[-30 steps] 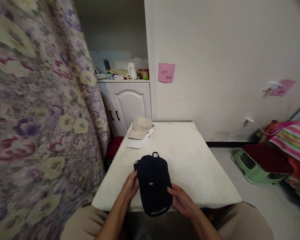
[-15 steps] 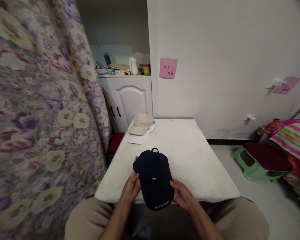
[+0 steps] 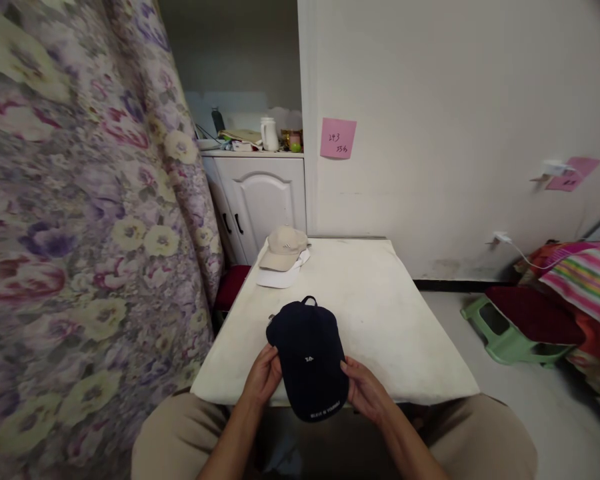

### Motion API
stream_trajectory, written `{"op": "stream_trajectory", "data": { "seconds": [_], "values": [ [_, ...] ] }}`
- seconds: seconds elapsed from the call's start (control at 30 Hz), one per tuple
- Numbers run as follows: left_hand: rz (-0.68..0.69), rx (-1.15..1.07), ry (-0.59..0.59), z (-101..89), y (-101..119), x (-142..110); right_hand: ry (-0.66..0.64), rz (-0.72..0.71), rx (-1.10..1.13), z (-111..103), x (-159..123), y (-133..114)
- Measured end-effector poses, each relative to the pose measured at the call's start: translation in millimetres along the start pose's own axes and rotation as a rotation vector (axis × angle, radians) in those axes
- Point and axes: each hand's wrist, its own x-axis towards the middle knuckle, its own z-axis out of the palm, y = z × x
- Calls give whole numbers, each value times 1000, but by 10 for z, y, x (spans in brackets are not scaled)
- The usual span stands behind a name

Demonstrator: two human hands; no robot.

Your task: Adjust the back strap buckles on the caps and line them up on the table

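Observation:
A dark navy baseball cap (image 3: 310,340) is held between my two hands over the near edge of the table, its brim pointing toward me. Small white lettering shows on its front and along the brim edge. My left hand (image 3: 265,375) grips the cap's left side, thumb on top. On the opposite side, my right hand (image 3: 364,387) pinches the cap where crown and brim meet. Further back at the table's left lies a beige cap (image 3: 283,248), resting on a white cap (image 3: 278,277), of which mainly the brim shows.
The pale-covered table (image 3: 380,320) reaches back to the wall. A floral curtain (image 3: 90,253) hangs close on the left. Behind stands a white cabinet (image 3: 267,193) with a white jug (image 3: 269,134) on it. A green stool (image 3: 505,333) is on the floor at right.
The view has shifted very slightly. Both hands keep the same hold on the navy cap, which stays almost in place.

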Motion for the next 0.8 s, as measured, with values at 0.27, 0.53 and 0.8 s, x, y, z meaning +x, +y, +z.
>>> {"op": "stream_trajectory", "data": {
  "seconds": [0.27, 0.53, 0.8],
  "values": [
    [6, 31, 23, 33, -11, 7, -15, -16, -1, 12, -21, -34],
    [22, 41, 11, -8, -2, 18, -9, -13, 9, 76, -39, -49],
    [35, 2, -65, -98, 15, 32, -21, -24, 33, 50, -8, 12]
  ]
}}
